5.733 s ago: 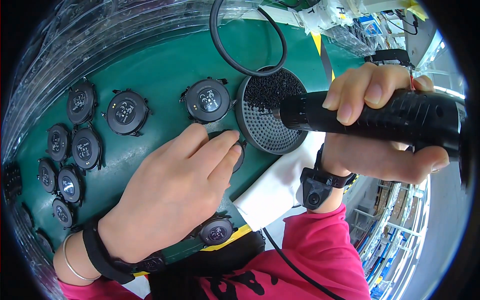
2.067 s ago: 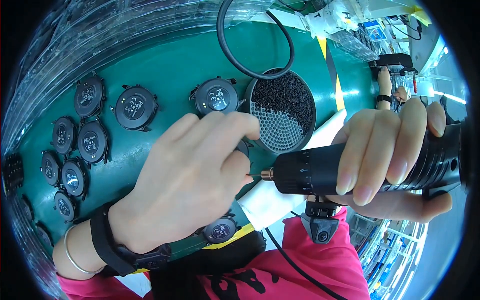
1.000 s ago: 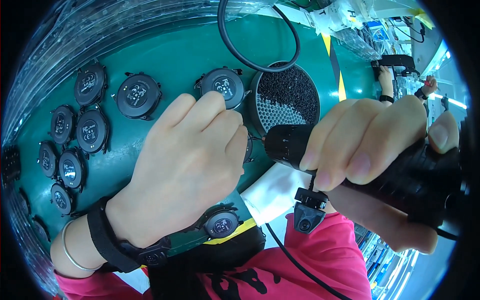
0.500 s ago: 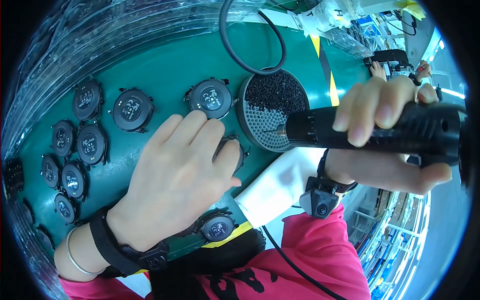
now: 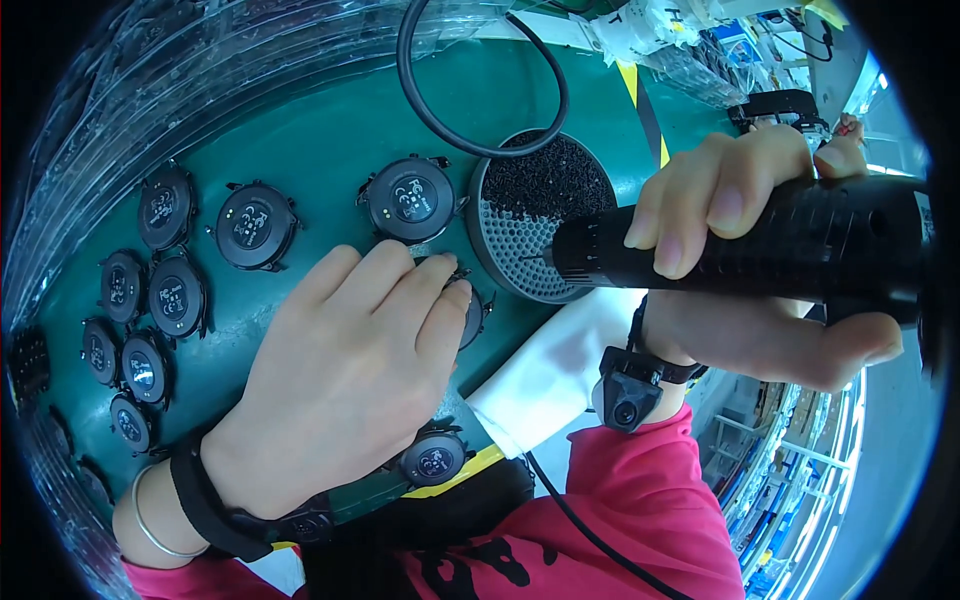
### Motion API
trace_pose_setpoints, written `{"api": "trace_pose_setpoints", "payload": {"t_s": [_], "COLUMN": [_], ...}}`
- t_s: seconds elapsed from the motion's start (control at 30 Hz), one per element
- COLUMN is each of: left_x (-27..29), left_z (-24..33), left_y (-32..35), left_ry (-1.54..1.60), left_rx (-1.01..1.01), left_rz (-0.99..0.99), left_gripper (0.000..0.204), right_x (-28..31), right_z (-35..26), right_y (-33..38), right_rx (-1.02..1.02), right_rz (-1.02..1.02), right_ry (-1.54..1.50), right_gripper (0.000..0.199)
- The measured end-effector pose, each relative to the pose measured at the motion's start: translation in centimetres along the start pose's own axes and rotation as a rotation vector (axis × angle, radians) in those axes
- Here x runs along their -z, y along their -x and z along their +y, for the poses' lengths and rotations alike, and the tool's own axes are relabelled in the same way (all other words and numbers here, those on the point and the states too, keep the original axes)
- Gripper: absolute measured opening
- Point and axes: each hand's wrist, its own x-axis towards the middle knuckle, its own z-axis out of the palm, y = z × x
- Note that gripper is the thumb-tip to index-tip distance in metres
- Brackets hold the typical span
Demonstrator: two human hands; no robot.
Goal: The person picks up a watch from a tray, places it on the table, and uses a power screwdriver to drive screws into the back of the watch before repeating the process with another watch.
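a right hand grips a black screwdriver, bit at a dish of dark screws; the left hand touches a round watch case, its hold unclear

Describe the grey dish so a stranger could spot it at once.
On the green tabletop, follow the loop of black cable down to the round grey dish under the tip of the black power tool in the right hand. Unlike the dark watch cases to its left, it is open-topped, its pitted floor partly covered with tiny black pieces.
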Motion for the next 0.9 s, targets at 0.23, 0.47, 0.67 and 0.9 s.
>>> {"api": "trace_pose_setpoints", "payload": {"t_s": [0.23, 0.47, 0.67, 0.9], "left_x": [-0.4, -0.4, -0.4, -0.6], "left_z": [-0.1, -0.2, -0.1, -0.2], "left_y": [0.2, 0.3, 0.0, 0.2], "left_ry": [0.022, 0.036, 0.055, 0.065], "left_rx": [0.0, 0.003, -0.006, 0.009], "left_rz": [0.025, 0.05, 0.037, 0.044], "left_gripper": [0.055, 0.055, 0.055, 0.054], "right_x": [-1.0, -1.4, -1.5, -1.0], "right_z": [0.2, 0.0, -0.6, -2.0], "right_y": [0.0, 0.3, 0.5, 1.1], "right_rx": [-0.007, -0.001, 0.001, 0.008], "right_rz": [0.03, 0.086, 0.132, 0.176], "right_ry": [0.024, 0.051, 0.09, 0.107], "right_gripper": [0.096, 0.096, 0.095, 0.095]}}
